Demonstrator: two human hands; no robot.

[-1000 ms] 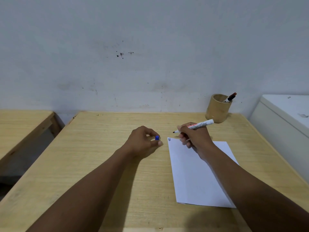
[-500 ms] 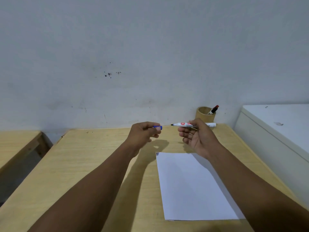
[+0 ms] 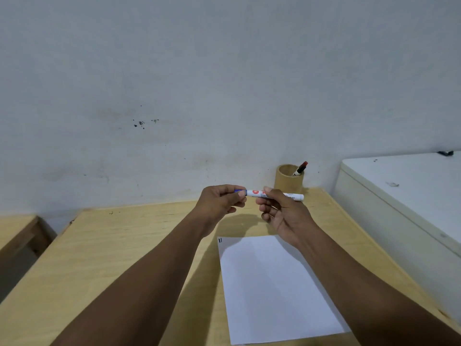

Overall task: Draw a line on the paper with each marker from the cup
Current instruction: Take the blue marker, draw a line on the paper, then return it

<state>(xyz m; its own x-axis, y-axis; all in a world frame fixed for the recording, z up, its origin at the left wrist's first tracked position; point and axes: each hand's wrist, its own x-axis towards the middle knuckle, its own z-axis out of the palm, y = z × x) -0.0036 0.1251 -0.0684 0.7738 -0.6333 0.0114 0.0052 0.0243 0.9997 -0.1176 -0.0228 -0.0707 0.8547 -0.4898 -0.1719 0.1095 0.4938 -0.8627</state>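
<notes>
A white sheet of paper (image 3: pixel 272 288) lies on the wooden table (image 3: pixel 112 245), with two short dark lines (image 3: pixel 220 240) at its far left corner. My right hand (image 3: pixel 282 211) holds a white marker (image 3: pixel 296 197) level above the table. My left hand (image 3: pixel 222 201) pinches the blue cap (image 3: pixel 240 191), which sits on the marker's tip end. A tan cup (image 3: pixel 288 181) stands at the table's far edge by the wall, with a red-capped marker (image 3: pixel 300 168) leaning in it.
A white cabinet or appliance (image 3: pixel 404 196) stands against the table's right side. A second wooden table (image 3: pixel 15 228) sits to the left across a gap. A grey wall rises right behind the table.
Both hands rose from the paper. The left hand brought the blue cap to the right, onto the marker's tip. The view tilted upward.
</notes>
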